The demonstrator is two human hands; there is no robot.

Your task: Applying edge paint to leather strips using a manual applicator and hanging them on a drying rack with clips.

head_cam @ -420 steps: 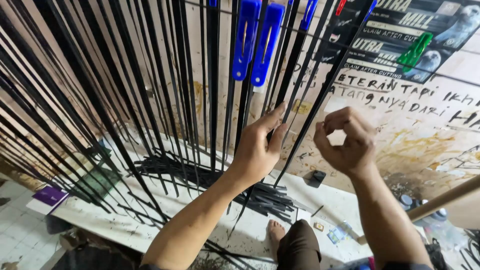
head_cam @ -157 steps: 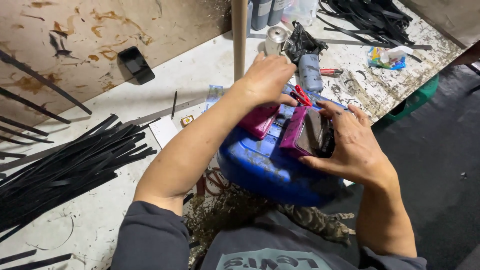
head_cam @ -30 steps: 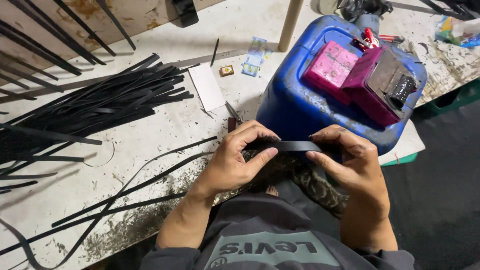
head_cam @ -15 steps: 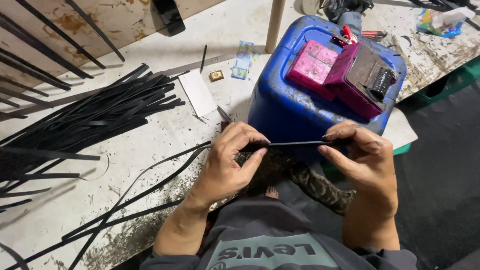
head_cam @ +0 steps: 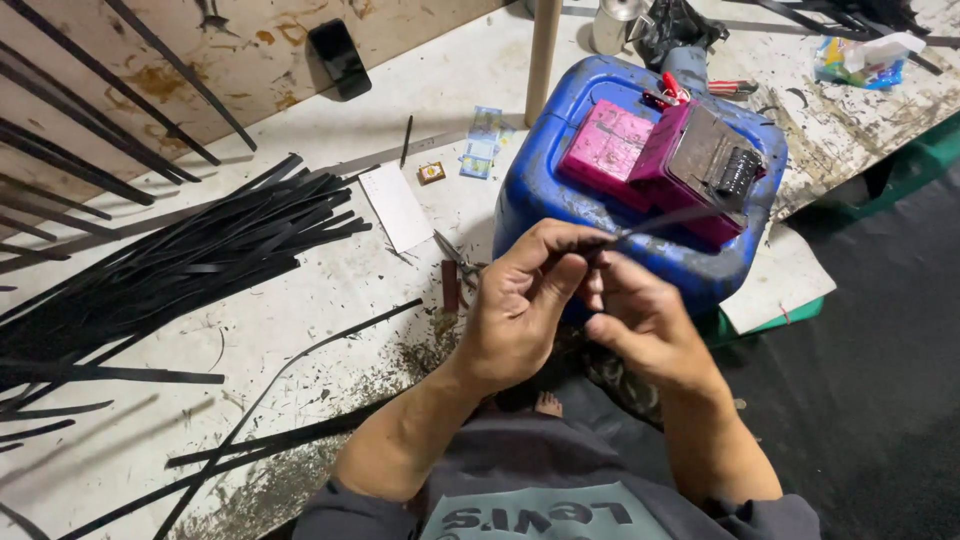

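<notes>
Both hands meet in front of me over my lap, pinching a thin black strip point(head_cam: 668, 221) whose free end points up and right across the blue jerrycan point(head_cam: 545, 180). My left hand point(head_cam: 520, 305) grips the strip near its end with thumb and forefinger. My right hand point(head_cam: 640, 320) is closed on the same strip just beside the left one. Two magenta boxes point(head_cam: 655, 160) lie on top of the jerrycan, the right one with a dark worn lid.
A heap of long black strips point(head_cam: 170, 270) covers the stained white floor at left, with loose ones near my knees. A white card point(head_cam: 397, 207), small scissors point(head_cam: 455, 262), a phone point(head_cam: 340, 58), a wooden post point(head_cam: 543, 45) and a dark mat point(head_cam: 880, 330) lie around.
My hands have drawn together; the strip, stretched level between them half a second ago, now sticks out up and to the right. The view has shifted slightly.
</notes>
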